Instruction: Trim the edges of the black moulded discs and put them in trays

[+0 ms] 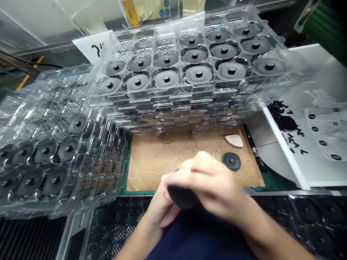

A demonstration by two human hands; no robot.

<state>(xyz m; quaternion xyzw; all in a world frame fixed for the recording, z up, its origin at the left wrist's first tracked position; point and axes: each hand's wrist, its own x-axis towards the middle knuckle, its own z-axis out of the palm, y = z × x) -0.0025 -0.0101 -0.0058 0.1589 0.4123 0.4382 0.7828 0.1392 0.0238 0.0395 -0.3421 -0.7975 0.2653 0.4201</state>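
Observation:
Close to my body, both hands are together around a black disc [183, 197], seen tilted and partly covered by fingers. My right hand [210, 180] lies over its top edge, fingers curled and blurred by motion. From the left side, my left hand [162, 207] grips the same disc, its fingertips partly hidden. Beyond my right hand, another black disc [231, 161] with a small central stub rests on the cardboard [154, 159]. A beige curved piece [234, 141] lies on the cardboard behind that disc.
Stacked clear trays [173, 90] of grey discs with black stubs stand at the back. More stacked trays [81, 159] rise at the left. At the right, a white bin [320, 173] contains black scraps [287, 122] and a printed sheet [329, 131]. Trays with dark parts sit below the table edge.

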